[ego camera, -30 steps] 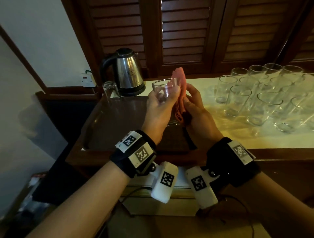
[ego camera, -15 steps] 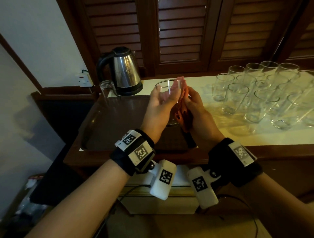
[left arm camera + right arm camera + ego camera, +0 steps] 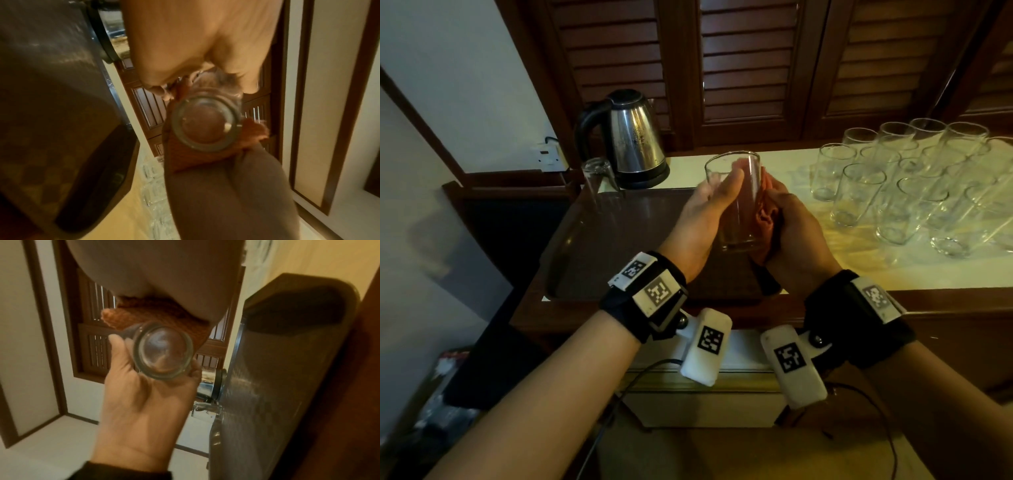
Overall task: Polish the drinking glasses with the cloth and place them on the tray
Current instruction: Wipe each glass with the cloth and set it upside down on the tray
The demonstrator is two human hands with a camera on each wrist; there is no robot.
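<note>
A clear drinking glass (image 3: pixel 738 202) is held upright above the dark tray (image 3: pixel 599 240). My left hand (image 3: pixel 709 212) grips it from the left, thumb along its side. My right hand (image 3: pixel 791 226) holds an orange-red cloth (image 3: pixel 765 214) bunched against the glass's right side. In the wrist views the thick glass base (image 3: pixel 203 125) (image 3: pixel 162 353) faces the camera with the cloth (image 3: pixel 252 131) (image 3: pixel 164 313) wrapped beside it. One more glass (image 3: pixel 599 178) stands at the tray's far left corner.
Several unpolished glasses (image 3: pixel 900 185) crowd the pale counter (image 3: pixel 859 270) on the right. A steel kettle (image 3: pixel 630 137) stands behind the tray. Dark louvred shutters (image 3: pixel 750 68) close the back. The counter's wooden front edge (image 3: pixel 945 308) runs below my wrists.
The cloth has slid down from above the rim to the glass's lower right side, with my right hand following. The glass stays in my left hand.
</note>
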